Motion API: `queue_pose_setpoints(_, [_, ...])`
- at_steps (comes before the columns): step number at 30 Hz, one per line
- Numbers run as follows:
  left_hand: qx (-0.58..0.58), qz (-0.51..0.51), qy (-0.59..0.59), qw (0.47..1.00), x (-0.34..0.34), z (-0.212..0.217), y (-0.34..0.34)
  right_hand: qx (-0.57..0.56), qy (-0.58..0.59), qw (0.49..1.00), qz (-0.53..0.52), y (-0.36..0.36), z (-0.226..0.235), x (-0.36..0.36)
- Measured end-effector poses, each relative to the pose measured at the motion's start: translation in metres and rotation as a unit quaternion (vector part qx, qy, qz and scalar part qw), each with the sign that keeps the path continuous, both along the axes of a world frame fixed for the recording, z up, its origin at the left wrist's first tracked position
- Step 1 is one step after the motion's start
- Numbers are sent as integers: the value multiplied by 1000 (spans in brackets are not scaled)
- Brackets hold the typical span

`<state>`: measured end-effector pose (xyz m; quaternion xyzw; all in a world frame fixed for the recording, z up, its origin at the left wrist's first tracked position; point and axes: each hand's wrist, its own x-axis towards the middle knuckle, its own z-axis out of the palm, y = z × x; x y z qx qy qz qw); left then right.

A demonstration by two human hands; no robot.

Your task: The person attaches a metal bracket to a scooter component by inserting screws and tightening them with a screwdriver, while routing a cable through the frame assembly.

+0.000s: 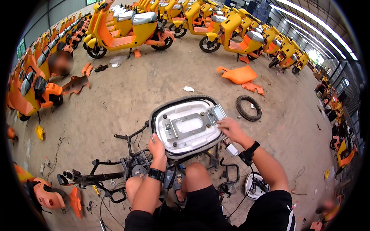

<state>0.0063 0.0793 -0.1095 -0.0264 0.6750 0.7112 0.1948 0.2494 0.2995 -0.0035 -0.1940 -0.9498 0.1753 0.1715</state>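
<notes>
A scooter seat (pixel 189 143) is held bottom up in front of me, showing its white underside and black rim. A metal bracket (pixel 181 135) with an oval opening is fixed across that underside, and a metal hinge plate (pixel 218 112) sticks out at its right end. My left hand (pixel 157 148) is closed round the seat's near left edge, thumb on top. My right hand (pixel 233 130) has its fingers bent against the hinge plate and the seat's right edge; the fingertips are partly hidden. Beneath the seat lies a bare black scooter frame (pixel 100 176).
A black tyre (pixel 238 108) and orange body panels (pixel 239 75) lie on the floor beyond. Near my right knee are a black metal rack (pixel 232 174) and another upturned seat (pixel 251 186). Rows of yellow scooters (pixel 135 34) stand behind. Loose cables (pixel 106 211) run along the floor.
</notes>
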Motion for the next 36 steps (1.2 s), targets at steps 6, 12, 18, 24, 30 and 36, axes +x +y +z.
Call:
queue_pose_setpoints(6, [15,-12,1,1000,-7,-8,-1,217,74,965,-126,-9,0,0])
queue_pose_setpoints(12, [-68,-22,72,995,-5,4,-6,108,25,961,-252,13,-2,7])
queue_pose_setpoints(18, [-82,-74,83,990,-18,-19,-7,-216,150,934,-242,53,9,-5])
queue_pose_setpoints(24, [-34,-55,3,998,-13,5,-10,-382,244,864,-220,37,26,-47])
queue_pose_setpoints(30, [-3,89,265,960,7,58,-14,-347,388,825,-220,-36,42,-39])
queue_pose_setpoints(36, [223,-372,-121,893,48,102,-23,-330,462,812,-134,-183,1,-43])
